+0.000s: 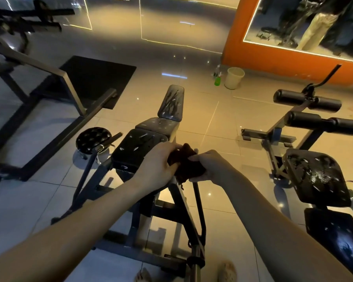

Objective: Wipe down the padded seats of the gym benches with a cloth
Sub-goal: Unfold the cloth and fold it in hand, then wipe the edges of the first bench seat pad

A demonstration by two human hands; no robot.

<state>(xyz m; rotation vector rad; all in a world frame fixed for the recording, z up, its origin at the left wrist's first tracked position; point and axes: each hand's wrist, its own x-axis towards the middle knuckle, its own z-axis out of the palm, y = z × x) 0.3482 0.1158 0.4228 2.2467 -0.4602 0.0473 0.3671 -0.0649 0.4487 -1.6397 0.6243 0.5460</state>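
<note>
Head view: the camera looks down along two bare forearms at a tiled floor (pixel 208 115).
Cloth: a dark brown cloth (pixel 186 162), bunched up, is held between both hands over the near right corner of the centre bench's seat pad. I cannot tell whether it touches the pad.
Left hand: the left hand (pixel 158 161) grips the cloth's left side, its fingers curled close together round the fabric.
Right hand: the right hand (pixel 209 166) grips the cloth's right side, its fingers bent and pressed together into it.
Centre bench: the centre bench (pixel 157 127) is black, with its pads in a line running away from the person. The seat pad (pixel 135 149) is nearest and the back pad (pixel 171 102) tilts up at the far end. All of them show pale scuffs.
Right bench: the right bench (pixel 316 176) stands by the floor's right edge with a worn, glossy pad. Its foam rollers (pixel 324 123) are beyond that pad.
Stool: a round black stool (pixel 93 139) stands just left of the seat pad.
Far edge of floor: a pale bucket (pixel 233 77) and a green spray bottle (pixel 217 80) stand just beside each other at the foot of an orange wall (pixel 273 60), which carries a mirror (pixel 304 23).
Left side: a black mat (pixel 98 78) lies on the floor, with a dark metal frame (pixel 39 82) in front of it.
</note>
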